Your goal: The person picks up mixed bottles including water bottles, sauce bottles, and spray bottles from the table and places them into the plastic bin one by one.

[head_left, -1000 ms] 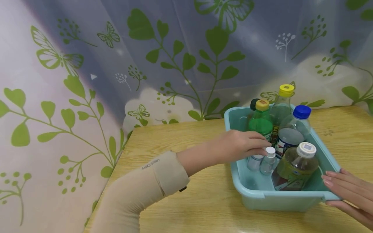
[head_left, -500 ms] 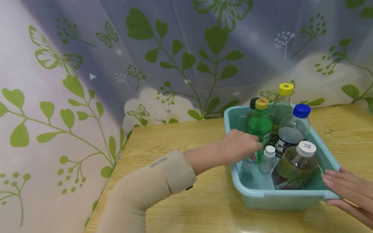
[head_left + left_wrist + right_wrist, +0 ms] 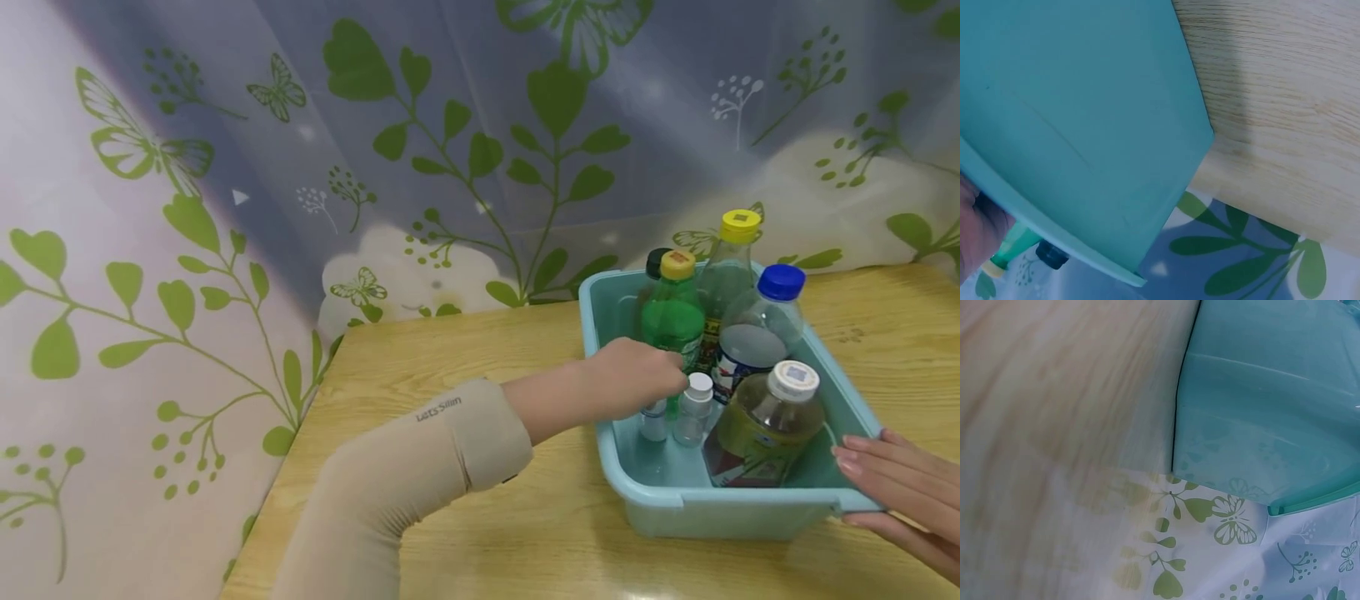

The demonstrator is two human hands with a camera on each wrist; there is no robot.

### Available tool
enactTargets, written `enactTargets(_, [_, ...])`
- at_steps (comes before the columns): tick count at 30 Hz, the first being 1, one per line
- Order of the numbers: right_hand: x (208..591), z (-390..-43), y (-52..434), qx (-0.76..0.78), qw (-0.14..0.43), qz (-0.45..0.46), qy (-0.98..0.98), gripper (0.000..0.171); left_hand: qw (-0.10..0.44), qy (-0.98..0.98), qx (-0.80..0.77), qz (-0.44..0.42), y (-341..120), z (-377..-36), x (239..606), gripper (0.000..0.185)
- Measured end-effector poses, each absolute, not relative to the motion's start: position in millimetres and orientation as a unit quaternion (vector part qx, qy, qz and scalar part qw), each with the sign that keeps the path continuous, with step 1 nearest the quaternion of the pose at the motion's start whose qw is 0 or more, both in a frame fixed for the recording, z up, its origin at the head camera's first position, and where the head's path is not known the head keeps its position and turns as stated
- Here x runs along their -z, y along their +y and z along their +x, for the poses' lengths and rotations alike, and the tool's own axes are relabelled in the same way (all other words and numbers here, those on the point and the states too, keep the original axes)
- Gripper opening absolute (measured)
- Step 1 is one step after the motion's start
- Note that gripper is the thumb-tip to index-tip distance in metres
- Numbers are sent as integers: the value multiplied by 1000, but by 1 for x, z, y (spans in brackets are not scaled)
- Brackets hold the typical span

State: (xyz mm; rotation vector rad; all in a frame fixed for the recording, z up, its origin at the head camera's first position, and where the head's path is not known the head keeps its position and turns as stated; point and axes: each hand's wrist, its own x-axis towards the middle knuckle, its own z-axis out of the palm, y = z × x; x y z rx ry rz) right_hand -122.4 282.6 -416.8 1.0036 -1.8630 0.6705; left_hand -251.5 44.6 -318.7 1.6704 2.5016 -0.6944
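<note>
Gripping a small clear bottle [image 3: 654, 419] inside the teal bin [image 3: 660, 500] of bottles — left hand [image 3: 637, 375]; right hand [image 3: 896, 479] flat.

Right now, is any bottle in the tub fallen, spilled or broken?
Nothing stands out. The bottles in the tub stand upright with caps on, and no spill shows. The left hand covers one small bottle, so its top is hidden.
</note>
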Motion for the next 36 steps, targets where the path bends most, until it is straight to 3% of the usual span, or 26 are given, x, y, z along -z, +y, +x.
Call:
enactTargets(8, [412,-121,276,-283,453,415,-737,45,37,788,263,556,58,-254,329,28])
enactTargets(20, [415,-119,286,-261,452,406,-750,48,1,740,308,599,68,-253,329,29])
enactTargets(27, [406,-122,283,-270,449,437,-731,47,44,762,299,573,68,-256,331,33])
enactTargets(36, [402,-127,288,-237,410,460,-750,48,36,788,249,562,52,-260,326,27])
